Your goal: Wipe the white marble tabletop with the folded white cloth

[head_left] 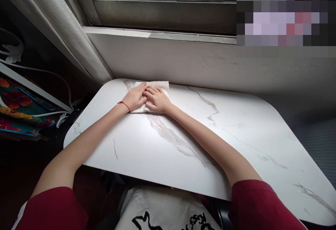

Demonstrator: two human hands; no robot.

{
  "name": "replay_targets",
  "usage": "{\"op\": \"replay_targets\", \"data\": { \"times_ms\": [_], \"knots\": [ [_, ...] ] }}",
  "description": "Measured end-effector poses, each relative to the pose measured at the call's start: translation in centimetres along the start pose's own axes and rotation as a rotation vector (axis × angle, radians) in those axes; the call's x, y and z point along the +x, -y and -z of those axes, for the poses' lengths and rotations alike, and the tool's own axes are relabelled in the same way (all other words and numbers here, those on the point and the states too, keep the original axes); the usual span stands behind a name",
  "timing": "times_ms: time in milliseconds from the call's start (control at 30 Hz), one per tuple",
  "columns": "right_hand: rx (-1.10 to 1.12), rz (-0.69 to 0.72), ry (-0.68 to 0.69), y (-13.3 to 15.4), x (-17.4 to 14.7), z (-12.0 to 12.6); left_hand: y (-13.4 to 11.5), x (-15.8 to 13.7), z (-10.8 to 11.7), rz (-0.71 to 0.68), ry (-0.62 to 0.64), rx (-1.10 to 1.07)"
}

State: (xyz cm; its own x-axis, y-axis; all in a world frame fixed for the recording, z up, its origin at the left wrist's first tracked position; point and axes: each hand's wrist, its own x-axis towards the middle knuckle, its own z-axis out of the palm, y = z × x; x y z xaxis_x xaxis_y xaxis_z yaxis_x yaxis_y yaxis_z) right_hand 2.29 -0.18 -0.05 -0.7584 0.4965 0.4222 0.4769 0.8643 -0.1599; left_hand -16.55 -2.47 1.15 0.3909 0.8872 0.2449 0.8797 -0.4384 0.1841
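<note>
A white cloth point(164, 85) lies flattened near the back edge of a white, marble-patterned table point(126, 139). My left hand point(135, 96), with a thin red string on its wrist, is laid flat on the cloth's left part. My right hand point(157, 98) rests palm down beside it, also on the cloth. The fingertips of both hands meet and partly overlap over the cloth's middle. Both hands are open, pressing on the cloth rather than gripped round it. Much of the cloth is covered by them.
Behind the table are a pale wall point(168, 58) and a window with a sill point(118, 32). A light curtain point(60, 23) hangs at the left, above white cables and a flowered fabric point(21, 100). A pale printed cloth point(168, 209) shows below the front edge. The upper right is pixelated.
</note>
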Motion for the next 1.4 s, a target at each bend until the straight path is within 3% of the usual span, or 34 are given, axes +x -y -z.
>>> {"op": "replay_targets", "data": {
  "times_ms": [233, 367, 900, 1100, 1267, 1400],
  "knots": [
    [-0.041, -0.068, 0.032, -0.1, 4.5, -1.9, 4.3, 0.6, 0.5, 0.047, -0.033, -0.038],
    [-0.045, -0.119, 0.017, 0.8, 5.7, -2.8, 5.1, 0.1, 0.9, 0.064, -0.056, -0.043],
    [0.012, -0.203, -0.034, 7.7, 2.3, -2.5, 0.2, -3.0, 5.5, 0.023, 0.107, 0.228],
    [0.043, -0.123, -0.027, 11.0, 0.3, -1.6, -1.3, -7.9, 4.9, 0.11, 0.085, 0.233],
    [0.073, 0.013, -0.011, 14.5, -1.4, -1.5, -2.9, -14.2, 4.2, 0.248, -0.083, 0.21],
    [0.08, 0.115, -0.003, 17.3, -2.6, -1.3, -4.6, -18.9, 4.4, 0.293, -0.128, 0.218]
  ]
}}
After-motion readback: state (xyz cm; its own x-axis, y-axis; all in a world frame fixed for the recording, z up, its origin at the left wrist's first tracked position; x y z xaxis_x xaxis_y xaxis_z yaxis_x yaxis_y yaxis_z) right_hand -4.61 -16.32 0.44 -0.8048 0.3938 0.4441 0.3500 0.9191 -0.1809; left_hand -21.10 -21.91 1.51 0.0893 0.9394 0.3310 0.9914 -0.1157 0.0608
